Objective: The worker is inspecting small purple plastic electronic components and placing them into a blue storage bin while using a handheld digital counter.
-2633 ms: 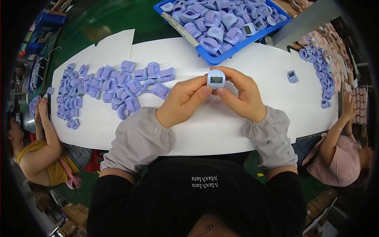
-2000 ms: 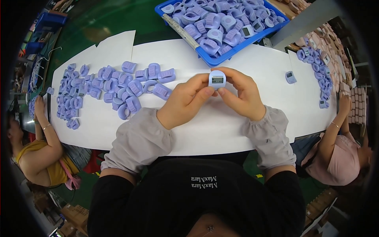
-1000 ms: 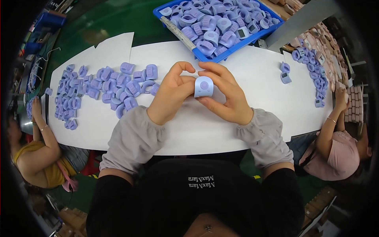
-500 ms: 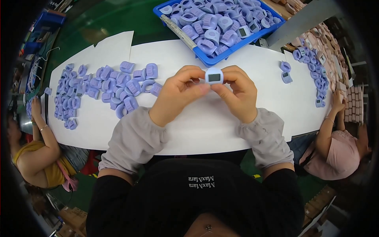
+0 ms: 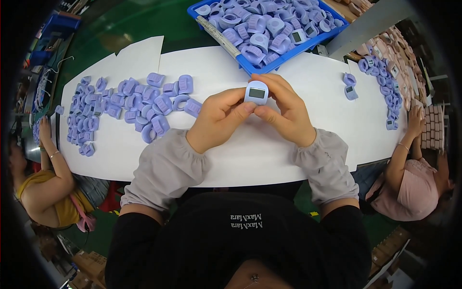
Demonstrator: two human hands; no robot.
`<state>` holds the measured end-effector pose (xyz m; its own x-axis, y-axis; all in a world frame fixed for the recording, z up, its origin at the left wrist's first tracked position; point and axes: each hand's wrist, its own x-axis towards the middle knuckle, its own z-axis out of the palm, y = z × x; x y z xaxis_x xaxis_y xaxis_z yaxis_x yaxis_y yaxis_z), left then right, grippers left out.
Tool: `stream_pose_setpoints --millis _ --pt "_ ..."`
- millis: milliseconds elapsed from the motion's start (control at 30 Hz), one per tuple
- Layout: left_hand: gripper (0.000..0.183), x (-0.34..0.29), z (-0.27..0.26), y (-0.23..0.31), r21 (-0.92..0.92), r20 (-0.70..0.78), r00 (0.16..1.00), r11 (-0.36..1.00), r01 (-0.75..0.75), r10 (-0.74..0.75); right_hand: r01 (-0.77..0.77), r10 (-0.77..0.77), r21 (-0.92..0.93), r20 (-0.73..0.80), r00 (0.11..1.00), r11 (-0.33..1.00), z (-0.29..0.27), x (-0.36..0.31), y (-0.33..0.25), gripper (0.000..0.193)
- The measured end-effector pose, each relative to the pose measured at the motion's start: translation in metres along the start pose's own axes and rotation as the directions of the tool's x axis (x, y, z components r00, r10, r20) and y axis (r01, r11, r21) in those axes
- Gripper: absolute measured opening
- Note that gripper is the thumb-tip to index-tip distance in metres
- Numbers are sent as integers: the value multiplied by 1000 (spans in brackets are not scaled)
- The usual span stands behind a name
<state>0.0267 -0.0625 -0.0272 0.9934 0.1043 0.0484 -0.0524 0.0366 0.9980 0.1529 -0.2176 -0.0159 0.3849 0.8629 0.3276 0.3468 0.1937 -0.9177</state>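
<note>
Above the middle of the white table, a small lavender digital counter (image 5: 256, 92) with a dark rectangular display faces up. My left hand (image 5: 219, 117) pinches it from the left, thumb at its lower edge. From the other side my right hand (image 5: 287, 111) also grips it, thumb low and fingers curled behind its far edge; those fingertips are partly hidden. To the left lies a heap of similar lavender counters (image 5: 144, 107), mostly showing ribbed sides or ring-shaped bands. Two more counters (image 5: 351, 92) rest to the right of my right hand.
A blue crate (image 5: 291, 49) piled with lavender counters stands at the table's far side. A grey post (image 5: 368, 29) rises beside it. More counters (image 5: 385, 89) line the right end near pink pieces. One person (image 5: 409, 188) works at right, another (image 5: 48, 188) at left.
The counter has tipped so its display and rounded top show more fully. My right fingers have shifted up behind its far edge, and my left hand has moved slightly right.
</note>
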Motion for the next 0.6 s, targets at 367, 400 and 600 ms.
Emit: stream_pose_setpoints --millis 367,400,600 --pt "32 1 -3 -3 90 28 992 988 -129 127 -3 5 -54 39 999 999 -4 0 -4 55" --pt "32 1 -3 -3 98 29 992 987 -129 127 -3 5 -53 40 999 999 -4 0 -4 55" --pt "29 4 2 -10 88 -66 975 975 -206 212 11 -7 -85 52 999 996 -6 1 -5 55"
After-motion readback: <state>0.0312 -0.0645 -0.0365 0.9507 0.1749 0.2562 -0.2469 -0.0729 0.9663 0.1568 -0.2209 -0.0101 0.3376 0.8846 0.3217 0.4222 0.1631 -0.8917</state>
